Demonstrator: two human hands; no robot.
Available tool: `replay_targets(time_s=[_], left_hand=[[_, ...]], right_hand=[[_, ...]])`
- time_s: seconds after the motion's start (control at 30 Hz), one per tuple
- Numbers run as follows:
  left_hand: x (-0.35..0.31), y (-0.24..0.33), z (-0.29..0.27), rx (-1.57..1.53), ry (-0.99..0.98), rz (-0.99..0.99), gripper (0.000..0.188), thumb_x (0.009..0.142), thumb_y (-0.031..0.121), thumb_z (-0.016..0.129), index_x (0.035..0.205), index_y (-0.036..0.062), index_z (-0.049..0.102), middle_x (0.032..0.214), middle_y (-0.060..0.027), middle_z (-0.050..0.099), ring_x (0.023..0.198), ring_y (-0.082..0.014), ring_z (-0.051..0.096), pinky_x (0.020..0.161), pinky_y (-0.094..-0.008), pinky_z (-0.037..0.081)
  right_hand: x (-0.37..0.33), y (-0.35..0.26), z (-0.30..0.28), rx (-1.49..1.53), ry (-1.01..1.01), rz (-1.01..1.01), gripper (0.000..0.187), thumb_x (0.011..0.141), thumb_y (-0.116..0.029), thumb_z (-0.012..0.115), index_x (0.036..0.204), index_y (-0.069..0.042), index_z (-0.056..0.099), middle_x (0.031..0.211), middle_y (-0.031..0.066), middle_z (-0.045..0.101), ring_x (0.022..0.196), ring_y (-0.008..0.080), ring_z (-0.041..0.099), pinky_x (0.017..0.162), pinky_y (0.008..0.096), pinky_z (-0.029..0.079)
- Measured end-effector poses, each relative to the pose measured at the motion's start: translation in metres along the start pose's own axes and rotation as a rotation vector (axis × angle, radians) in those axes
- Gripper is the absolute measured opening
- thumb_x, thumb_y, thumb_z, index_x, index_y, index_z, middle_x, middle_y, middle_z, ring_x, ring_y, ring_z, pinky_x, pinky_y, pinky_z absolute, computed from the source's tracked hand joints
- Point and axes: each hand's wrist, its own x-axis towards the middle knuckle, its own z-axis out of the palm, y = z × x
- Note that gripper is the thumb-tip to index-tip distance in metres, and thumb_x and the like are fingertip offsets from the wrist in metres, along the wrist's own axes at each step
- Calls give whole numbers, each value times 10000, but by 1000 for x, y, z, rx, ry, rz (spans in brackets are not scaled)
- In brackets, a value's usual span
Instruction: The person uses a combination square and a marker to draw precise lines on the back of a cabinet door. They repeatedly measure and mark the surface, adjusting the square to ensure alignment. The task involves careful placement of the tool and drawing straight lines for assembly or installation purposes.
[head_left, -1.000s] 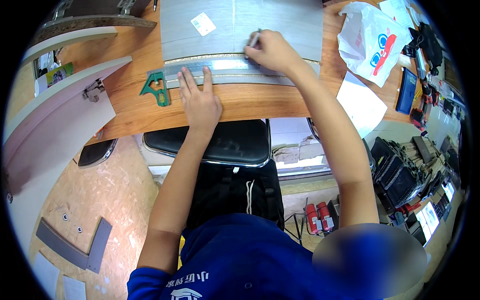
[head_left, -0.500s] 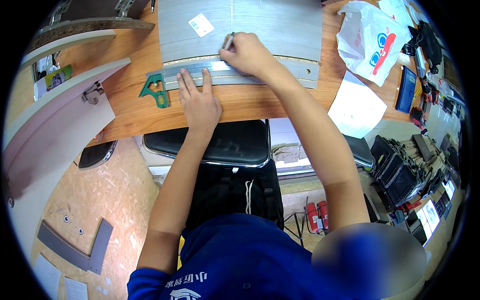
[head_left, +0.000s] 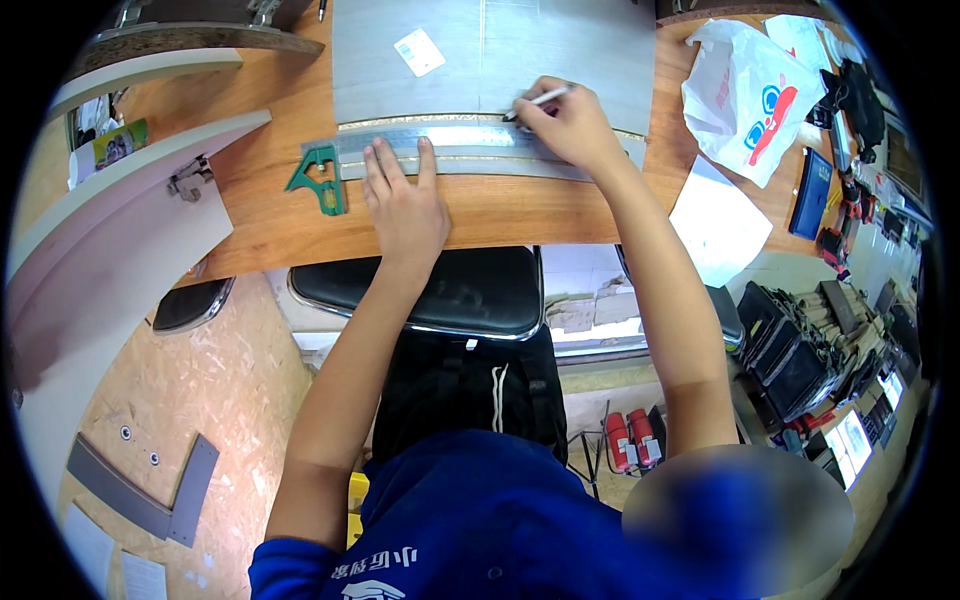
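Note:
My left hand (head_left: 408, 212) lies with fingers stretched out on the steel rule (head_left: 470, 136) of a combination square, whose green head (head_left: 325, 188) is at the left. The rule rests along a narrow grey strip (head_left: 470, 168) at the near side of a grey panel (head_left: 590, 60). Closed round a white pen (head_left: 550, 96), my right hand (head_left: 575, 132) is near the rule's right part. The pen's dark tip points down-left toward the panel's near edge. A thin pale line runs away across the panel, and a white label (head_left: 419, 52) sits left of it.
A white plastic bag (head_left: 735, 100), a paper sheet (head_left: 715, 225) and a blue notebook (head_left: 811, 193) lie to the right. White boards with a hinge (head_left: 188, 180) stand at the left. A black chair (head_left: 440, 290) is against the table's near edge.
My right hand has moved right along the rule with the pen, which now leans more flatly. My left hand stays on the rule. The whole view has shifted slightly.

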Motion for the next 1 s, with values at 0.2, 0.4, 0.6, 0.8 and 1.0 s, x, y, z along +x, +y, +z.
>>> replay_targets(time_s=[0.2,0.4,0.6,0.8,1.0], left_hand=[[8,-3,-10,-27,-5,42,608,858,89,664,1450,20,545,1462,-316,432,1397,-471,408,1142,-571,346],[8,1,-5,-73,14,70,554,886,70,642,1427,-9,548,1473,-301,398,1399,-460,375,1156,-542,317],[2,21,7,-118,43,53,659,858,64,629,1500,23,487,1534,-420,268,1441,-590,281,1152,-698,254],[0,57,14,-166,-55,-41,733,859,97,635,1548,-11,411,1597,-474,115,1505,-631,133,1154,-765,172],[1,65,11,-212,-97,-74,783,826,101,647,1556,-24,391,1608,-468,90,1520,-619,85,1172,-754,130]], right_hand=[[-20,26,9,530,275,-8,161,1023,-134,656,965,17,654,844,80,732,783,97,643,715,256,525],[-23,35,16,595,341,-60,143,1035,-97,635,961,24,623,837,92,730,770,97,629,701,255,520],[-25,38,18,605,340,-63,130,1031,-81,634,970,34,628,839,101,740,779,104,661,710,242,535],[-26,43,18,532,367,-78,125,1013,-64,640,943,39,636,826,112,749,764,117,696,687,252,557],[-26,45,19,509,366,-124,141,1011,-86,657,942,36,642,807,104,753,743,115,695,663,253,549]])
